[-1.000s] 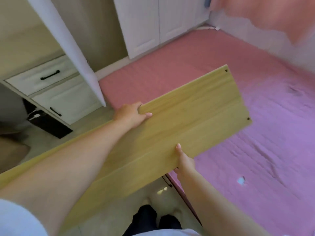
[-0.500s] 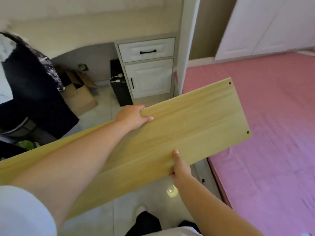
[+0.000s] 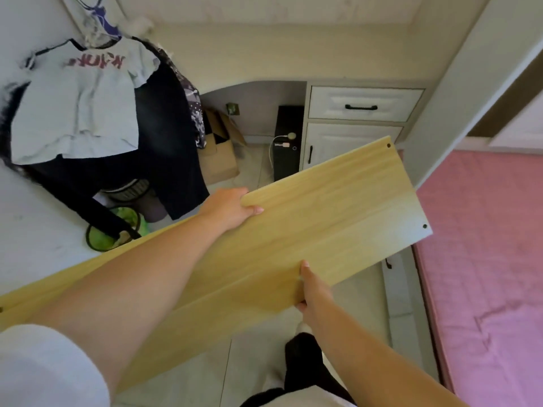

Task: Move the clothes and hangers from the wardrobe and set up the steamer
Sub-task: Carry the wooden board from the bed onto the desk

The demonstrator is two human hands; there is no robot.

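Note:
I carry a long light wooden board (image 3: 323, 218) level across my body, its far end with two small holes pointing right. My left hand (image 3: 229, 207) grips the board's far long edge, thumb on top. My right hand (image 3: 311, 289) grips the near long edge, thumb on the top face. At the upper left hang clothes: a pale T-shirt with pink lettering (image 3: 79, 101) over dark garments (image 3: 170, 142). No steamer is in view.
A white desk unit with a drawer (image 3: 364, 104) and a cupboard door stands ahead. Under the desk are a black computer tower (image 3: 286, 142) and a cardboard box (image 3: 220, 154). A pink bed (image 3: 484, 259) lies to the right. A green-rimmed object (image 3: 100, 239) is on the tiled floor.
My view has swung left from the pink bed toward the desk and hanging clothes. Both hands keep the same grip on the board, which stays level.

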